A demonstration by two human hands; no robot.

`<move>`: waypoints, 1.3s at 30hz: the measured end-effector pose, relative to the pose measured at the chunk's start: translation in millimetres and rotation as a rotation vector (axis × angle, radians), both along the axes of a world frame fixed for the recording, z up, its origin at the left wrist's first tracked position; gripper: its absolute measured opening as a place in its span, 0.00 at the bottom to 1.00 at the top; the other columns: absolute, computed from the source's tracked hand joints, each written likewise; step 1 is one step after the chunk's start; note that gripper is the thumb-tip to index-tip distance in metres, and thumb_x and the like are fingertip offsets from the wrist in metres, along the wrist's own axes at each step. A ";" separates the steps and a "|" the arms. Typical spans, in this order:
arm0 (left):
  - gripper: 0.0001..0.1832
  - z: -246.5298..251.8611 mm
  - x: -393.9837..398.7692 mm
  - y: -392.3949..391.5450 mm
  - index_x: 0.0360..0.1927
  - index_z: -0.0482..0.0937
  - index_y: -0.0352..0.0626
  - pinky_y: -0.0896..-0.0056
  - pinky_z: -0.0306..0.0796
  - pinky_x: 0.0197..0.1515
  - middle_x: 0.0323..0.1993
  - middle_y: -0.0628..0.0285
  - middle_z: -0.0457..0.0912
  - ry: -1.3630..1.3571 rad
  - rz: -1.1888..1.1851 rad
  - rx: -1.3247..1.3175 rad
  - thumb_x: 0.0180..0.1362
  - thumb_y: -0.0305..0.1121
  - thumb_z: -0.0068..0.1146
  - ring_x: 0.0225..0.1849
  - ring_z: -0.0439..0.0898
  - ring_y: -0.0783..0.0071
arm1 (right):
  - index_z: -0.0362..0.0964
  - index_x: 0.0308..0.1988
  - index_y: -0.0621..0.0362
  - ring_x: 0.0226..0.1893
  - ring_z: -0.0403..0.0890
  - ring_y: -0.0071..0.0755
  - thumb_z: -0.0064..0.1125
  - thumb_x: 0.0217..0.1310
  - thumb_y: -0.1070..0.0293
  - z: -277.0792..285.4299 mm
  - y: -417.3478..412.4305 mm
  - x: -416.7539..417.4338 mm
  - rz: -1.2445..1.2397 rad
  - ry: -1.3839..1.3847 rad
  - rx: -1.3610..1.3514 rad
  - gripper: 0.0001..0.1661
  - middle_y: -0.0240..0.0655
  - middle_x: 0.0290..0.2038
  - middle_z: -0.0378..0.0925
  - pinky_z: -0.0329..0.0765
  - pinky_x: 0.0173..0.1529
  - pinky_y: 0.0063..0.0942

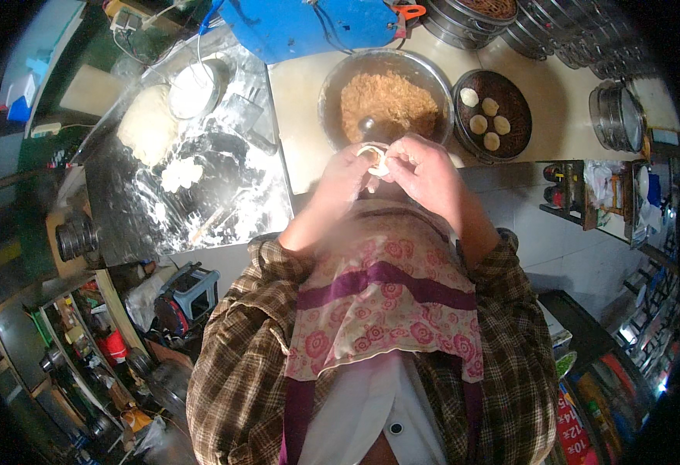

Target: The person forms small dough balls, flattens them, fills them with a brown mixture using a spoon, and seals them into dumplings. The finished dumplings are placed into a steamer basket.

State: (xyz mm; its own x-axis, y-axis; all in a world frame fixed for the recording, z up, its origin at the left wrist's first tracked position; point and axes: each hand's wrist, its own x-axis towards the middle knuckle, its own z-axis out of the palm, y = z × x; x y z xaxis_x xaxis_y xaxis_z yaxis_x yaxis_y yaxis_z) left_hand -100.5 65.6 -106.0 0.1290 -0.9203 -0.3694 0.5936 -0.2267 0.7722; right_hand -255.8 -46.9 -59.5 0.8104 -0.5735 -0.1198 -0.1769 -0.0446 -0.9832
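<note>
A round dough wrapper with brown filling (373, 158) is held between my two hands, just in front of a large metal bowl (328, 125). My left hand (349, 171) cups it from the left side. On the right, the fingertips of my right hand (418, 163) pinch its rim. Brown minced filling (386, 102) is heaped in the bowl, with the rounded metal end of a utensil (367, 124) resting in it. Right of the bowl stands a round steamer tray (522, 131) with several small buns (491, 106) on a dark liner.
To the left, a floured metal worktop (136, 226) carries a large dough mass (147, 125), a cluster of dough pieces (181, 174), a bowl of white flour (192, 90) and a dough scraper (244, 113). Stacked steamers (462, 26) stand behind. A blue board (311, 29) lies at the back.
</note>
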 end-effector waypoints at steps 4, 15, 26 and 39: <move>0.18 3.7 0.4 0.3 0.53 0.77 0.33 0.74 0.70 0.35 0.40 0.60 0.82 -0.162 -0.043 0.031 0.72 0.38 0.46 0.34 0.76 0.76 | 0.73 0.41 0.66 0.35 0.83 0.28 0.54 0.70 0.78 0.8 2.4 3.8 0.005 0.074 -0.119 0.03 0.39 0.36 0.79 0.79 0.41 0.26; 0.19 15.6 0.1 -4.7 0.56 0.76 0.35 0.76 0.69 0.34 0.39 0.63 0.81 -0.092 -0.067 0.005 0.73 0.38 0.42 0.30 0.75 0.77 | 0.74 0.39 0.63 0.34 0.84 0.46 0.60 0.66 0.71 -4.1 -1.4 4.8 -0.005 0.025 -0.302 0.06 0.46 0.32 0.81 0.79 0.40 0.38; 0.24 13.4 -0.5 -6.5 0.53 0.77 0.35 0.76 0.71 0.34 0.41 0.61 0.82 -0.142 -0.066 0.078 0.74 0.48 0.40 0.35 0.78 0.76 | 0.74 0.40 0.65 0.34 0.84 0.37 0.58 0.67 0.75 8.6 3.7 4.8 0.022 0.067 -0.128 0.05 0.43 0.35 0.81 0.80 0.40 0.33; 0.24 13.3 -5.5 -7.7 0.55 0.75 0.40 0.77 0.69 0.31 0.40 0.63 0.82 0.247 -0.038 -0.034 0.74 0.52 0.43 0.32 0.76 0.78 | 0.71 0.39 0.62 0.37 0.83 0.56 0.60 0.66 0.71 5.8 4.1 1.1 -0.006 0.042 -0.332 0.07 0.48 0.34 0.79 0.78 0.41 0.44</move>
